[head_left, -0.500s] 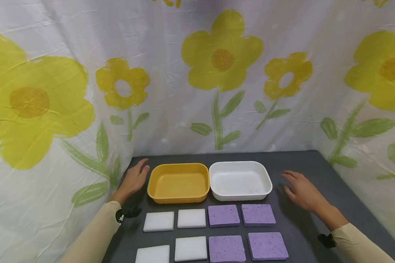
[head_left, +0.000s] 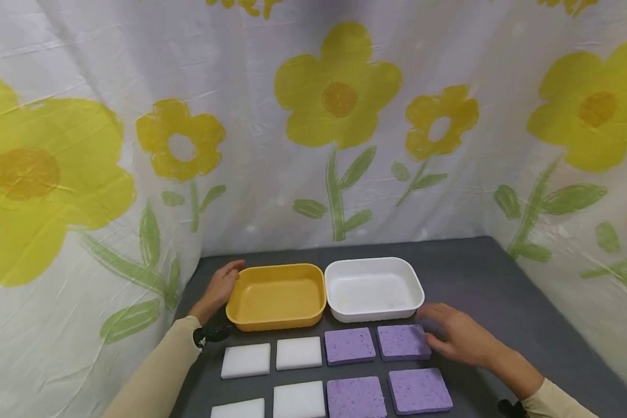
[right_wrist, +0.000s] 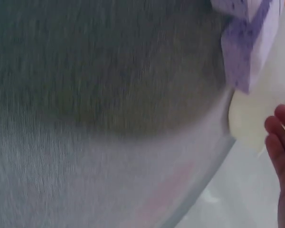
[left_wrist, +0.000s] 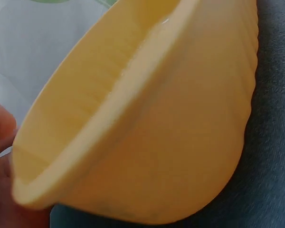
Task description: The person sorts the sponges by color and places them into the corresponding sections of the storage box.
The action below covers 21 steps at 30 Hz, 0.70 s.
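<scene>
My left hand point(head_left: 220, 292) rests at the left side of a yellow basin point(head_left: 276, 296), fingers by its back left corner. In the left wrist view the yellow basin point(left_wrist: 171, 142) fills the picture and its rim partly hides the fingers point(left_wrist: 4, 121). My right hand point(head_left: 462, 335) hovers at the right edge of the back right purple sponge point(head_left: 403, 342), fingers loosely extended, holding nothing. In the right wrist view its fingers point(right_wrist: 281, 147) appear relaxed, apart from a purple sponge point(right_wrist: 242, 52). A white basin point(head_left: 374, 290) stands beside the yellow one.
Two rows lie in front of the basins: white sponge blocks point(head_left: 299, 353) on the left, purple sponges point(head_left: 356, 397) on the right. The dark grey tabletop point(head_left: 460, 270) meets a flower-printed curtain point(head_left: 251, 191) at the back and sides.
My left hand has moved right to the yellow basin's side. My right hand has come left and nearer, to the back right purple sponge. The head view has shifted slightly.
</scene>
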### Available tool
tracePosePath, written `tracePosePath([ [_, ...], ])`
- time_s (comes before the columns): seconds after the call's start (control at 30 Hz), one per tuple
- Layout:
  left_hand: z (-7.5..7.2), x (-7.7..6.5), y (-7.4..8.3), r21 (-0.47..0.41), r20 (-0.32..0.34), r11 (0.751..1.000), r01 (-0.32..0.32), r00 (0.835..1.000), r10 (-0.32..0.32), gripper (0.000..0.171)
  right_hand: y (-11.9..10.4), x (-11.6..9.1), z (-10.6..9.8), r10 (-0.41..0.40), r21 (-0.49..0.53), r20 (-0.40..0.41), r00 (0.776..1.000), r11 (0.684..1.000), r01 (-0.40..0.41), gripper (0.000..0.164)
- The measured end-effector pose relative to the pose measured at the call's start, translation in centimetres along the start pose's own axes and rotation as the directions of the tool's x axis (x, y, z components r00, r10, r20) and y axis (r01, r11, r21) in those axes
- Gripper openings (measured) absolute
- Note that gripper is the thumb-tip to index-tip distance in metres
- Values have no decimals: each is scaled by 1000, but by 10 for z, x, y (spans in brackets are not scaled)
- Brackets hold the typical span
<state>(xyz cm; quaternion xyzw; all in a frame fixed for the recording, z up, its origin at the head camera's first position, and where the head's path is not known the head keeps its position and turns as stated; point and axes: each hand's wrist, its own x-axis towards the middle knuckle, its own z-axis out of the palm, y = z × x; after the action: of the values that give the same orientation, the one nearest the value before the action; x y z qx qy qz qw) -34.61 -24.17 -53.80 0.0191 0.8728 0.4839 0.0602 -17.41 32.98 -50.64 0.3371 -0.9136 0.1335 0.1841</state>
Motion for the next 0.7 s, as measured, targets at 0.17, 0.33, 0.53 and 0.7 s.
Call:
tracePosePath([
  [0.17,9,-3,-5,-121,2,992,26,1000,-26,58,-10,0,11,-61,92,60,996,994,56,51],
  [0.33,11,-5,-4,-157,-19,987,30,999,-34,57,-12,0,18,-104,100,80,991,990,96,48],
  [0.53,11,-2,-5,-137,0,990,23,1000,-24,47,-13,-7,25,-51,53,74,996,998,47,45],
  [0.7,15,0,-6,-84,-1,996,-3,1000,3,44,-14,-11,32,2,82,68,998,997,-8,48],
])
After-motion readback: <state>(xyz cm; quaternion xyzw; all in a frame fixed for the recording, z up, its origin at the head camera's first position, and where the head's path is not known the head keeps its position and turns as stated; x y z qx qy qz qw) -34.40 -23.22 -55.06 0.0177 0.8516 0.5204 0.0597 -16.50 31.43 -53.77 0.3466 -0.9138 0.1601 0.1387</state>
